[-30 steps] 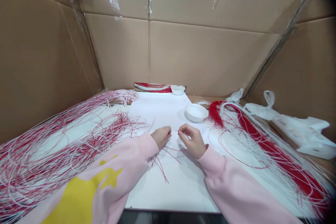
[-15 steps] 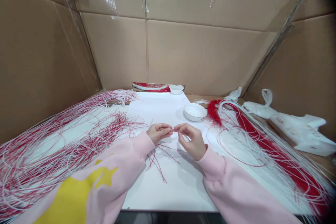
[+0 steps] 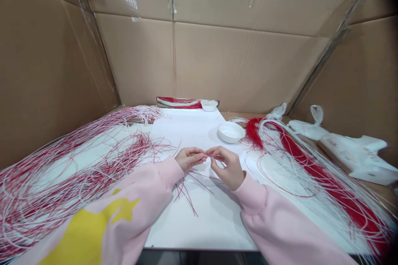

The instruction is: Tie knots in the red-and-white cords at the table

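Note:
My left hand is closed in a pinch above the white table sheet, with thumb and fingers pressed together on thin red cord. Several loose red cord ends come out below this hand and lie over the sheet. Right beside it, my right hand has its fingertips against the left fingertips, pinching at the same spot. A bit of red shows where the fingertips meet, but the fingers cover most of it. Behind the right hand stands a shallow white bowl.
Long bundles of red and white cord spread over the left side. On the right lie a red cord bundle and loose white strands. A smaller white bowl and white plastic bags sit farther back. Cardboard walls enclose the table.
Both hands stay at nearly the same place. The fingertips have shifted very slightly and now meet more closely. The cords and bowls have not moved.

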The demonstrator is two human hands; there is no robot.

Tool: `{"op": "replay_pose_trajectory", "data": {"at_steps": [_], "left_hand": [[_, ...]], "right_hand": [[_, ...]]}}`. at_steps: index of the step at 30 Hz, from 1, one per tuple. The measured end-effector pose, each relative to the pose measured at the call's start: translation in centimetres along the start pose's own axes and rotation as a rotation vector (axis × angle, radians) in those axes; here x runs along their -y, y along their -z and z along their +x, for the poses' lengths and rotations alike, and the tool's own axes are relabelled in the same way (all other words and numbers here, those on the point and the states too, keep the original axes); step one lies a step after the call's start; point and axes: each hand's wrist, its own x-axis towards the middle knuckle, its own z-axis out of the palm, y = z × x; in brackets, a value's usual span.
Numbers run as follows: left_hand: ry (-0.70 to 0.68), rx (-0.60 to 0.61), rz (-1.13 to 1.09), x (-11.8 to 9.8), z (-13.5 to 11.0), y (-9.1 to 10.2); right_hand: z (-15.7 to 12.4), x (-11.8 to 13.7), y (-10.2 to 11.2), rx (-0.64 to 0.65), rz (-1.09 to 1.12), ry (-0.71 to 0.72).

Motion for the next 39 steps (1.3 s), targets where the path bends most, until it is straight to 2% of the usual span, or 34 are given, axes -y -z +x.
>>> {"op": "replay_pose_trajectory", "data": {"at_steps": [18, 33, 39], "left_hand": [[0.004, -0.010, 0.019, -0.07, -0.11, -0.17], [0.003, 0.011, 0.046, -0.06, -0.13, -0.14], [-0.002, -0.027, 0.094, -0.02, -0.05, -0.09]], "right_hand": [[0.00, 0.02, -0.06, -0.001, -0.069, 0.098], [-0.02, 0.02, 0.00, 0.004, -0.115, 0.115], [0.03, 0.08, 0.03, 0.009, -0.115, 0.128]]}}
